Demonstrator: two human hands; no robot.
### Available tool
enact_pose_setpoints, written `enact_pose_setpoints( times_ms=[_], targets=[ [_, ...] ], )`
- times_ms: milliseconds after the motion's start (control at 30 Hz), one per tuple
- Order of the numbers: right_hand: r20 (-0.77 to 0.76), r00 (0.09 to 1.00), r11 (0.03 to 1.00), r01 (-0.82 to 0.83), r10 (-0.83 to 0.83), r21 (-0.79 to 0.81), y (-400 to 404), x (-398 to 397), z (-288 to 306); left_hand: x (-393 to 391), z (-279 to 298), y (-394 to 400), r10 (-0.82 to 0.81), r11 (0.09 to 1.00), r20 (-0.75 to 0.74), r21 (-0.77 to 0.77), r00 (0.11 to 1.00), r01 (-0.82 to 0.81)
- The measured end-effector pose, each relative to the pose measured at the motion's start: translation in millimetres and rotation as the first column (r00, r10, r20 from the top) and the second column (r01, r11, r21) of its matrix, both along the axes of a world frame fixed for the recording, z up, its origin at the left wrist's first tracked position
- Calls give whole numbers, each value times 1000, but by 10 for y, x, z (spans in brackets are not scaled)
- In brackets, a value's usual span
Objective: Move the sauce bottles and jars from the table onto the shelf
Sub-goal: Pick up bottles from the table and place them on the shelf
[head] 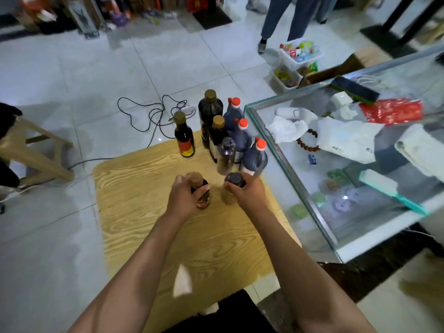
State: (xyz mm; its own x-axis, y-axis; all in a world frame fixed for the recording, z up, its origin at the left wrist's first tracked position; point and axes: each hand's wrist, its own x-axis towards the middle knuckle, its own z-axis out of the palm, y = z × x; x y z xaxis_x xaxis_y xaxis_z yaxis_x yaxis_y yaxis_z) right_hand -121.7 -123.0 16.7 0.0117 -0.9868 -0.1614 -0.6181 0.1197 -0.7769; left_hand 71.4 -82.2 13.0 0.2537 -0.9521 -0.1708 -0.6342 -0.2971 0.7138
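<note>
- The left hand (183, 197) curls round a small brown-capped bottle (200, 192) standing on the wooden table (149, 212).
- The right hand (247, 192) grips a dark-lidded jar (231, 188) just beside it, also on the table.
- Likely risk: both grips sit high, near the caps, so a loose lid or a quick lift could let either one slip and drop.
- Seven more bottles (230, 138) crowd close behind; a careless lift of the jar could topple the nearest.
- The glass counter (298, 179) stands on the right; no shelf is in view.
- A cable (153, 116) lies on the floor beyond the table, a possible trip hazard.
</note>
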Motion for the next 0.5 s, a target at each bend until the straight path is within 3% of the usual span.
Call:
enact_pose_setpoints(
  times_ms=[167, 367, 500],
  targets=[
    [89, 994, 993, 71, -63, -94, 815, 77, -4, -158, -77, 500, -168, 985, 28, -33, 985, 169],
    [116, 972, 978, 208, -205, -16, 1605, 62, -27, -218, -135, 975, -331, 941, -78, -96, 940, 323],
    [184, 899, 908, 414, -397, -63, 2091, -148, 59, -348, -87, 1228, -395, 914, -121, -147, 911, 377]
  ],
)
